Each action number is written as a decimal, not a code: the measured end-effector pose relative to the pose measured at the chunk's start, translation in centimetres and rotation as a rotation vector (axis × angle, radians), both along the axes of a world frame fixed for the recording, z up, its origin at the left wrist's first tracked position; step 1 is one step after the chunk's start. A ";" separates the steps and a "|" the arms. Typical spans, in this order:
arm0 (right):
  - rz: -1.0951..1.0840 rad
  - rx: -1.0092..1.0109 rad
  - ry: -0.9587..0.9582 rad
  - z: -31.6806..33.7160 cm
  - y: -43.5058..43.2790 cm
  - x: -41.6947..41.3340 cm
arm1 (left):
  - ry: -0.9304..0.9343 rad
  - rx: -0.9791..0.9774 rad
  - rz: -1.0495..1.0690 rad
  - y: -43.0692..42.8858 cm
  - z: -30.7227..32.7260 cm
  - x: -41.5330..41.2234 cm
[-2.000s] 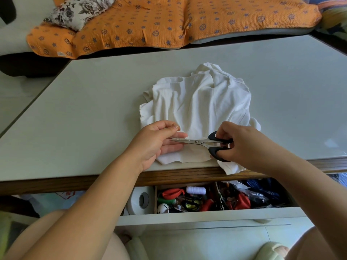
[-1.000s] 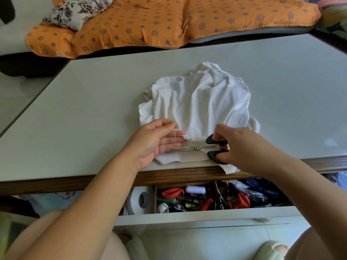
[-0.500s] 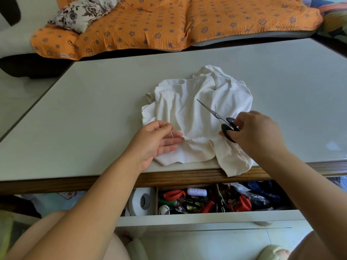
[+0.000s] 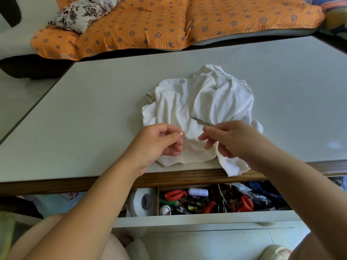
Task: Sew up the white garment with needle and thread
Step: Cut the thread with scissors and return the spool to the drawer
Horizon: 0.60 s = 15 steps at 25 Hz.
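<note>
Left hand is up over the near table edge, thumb and forefinger pinched together on a short pale thread that trails back across the curled fingers. A needle may be in that pinch, too small to tell. Right hand is just right of it, back to the viewer, fingers loosely spread and pointing left toward the pinch, holding nothing I can see; it's blurred. White garment lies bunched on the table straight ahead of both hands. Its near flap is under and between them, and one corner droops over the wooden edge below the right wrist. Scissors rest on the cloth just beyond the right hand, long axis diagonal, tips pointing away and left. The handles are hidden behind the hand, so contact there is unclear. Key relation: the loose edge of cloth sits immediately right of the left pinch and directly under the right fingertips, so the right hand is nearer to lift it. The thread end would then travel rightward into it, probably. Below, an open drawer holds clutter, including a white spool.
</note>
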State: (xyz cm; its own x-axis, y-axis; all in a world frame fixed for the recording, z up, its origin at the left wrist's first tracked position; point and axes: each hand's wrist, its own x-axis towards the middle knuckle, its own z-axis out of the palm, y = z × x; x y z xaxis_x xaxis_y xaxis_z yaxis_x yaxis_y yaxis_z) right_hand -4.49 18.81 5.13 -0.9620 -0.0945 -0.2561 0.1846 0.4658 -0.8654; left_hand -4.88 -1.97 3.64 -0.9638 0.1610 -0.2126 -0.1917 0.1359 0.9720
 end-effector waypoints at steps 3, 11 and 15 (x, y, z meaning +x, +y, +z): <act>0.004 -0.251 -0.167 -0.8 -1.8 0.8 | 0.086 -0.151 -0.142 0.8 0.5 1.0; -0.059 -0.559 -0.282 -1.6 -2.0 1.0 | 0.186 -0.285 -0.193 1.5 0.4 1.9; -0.044 -0.530 -0.270 -1.5 -2.0 1.2 | 0.202 -0.323 -0.215 1.6 0.0 2.2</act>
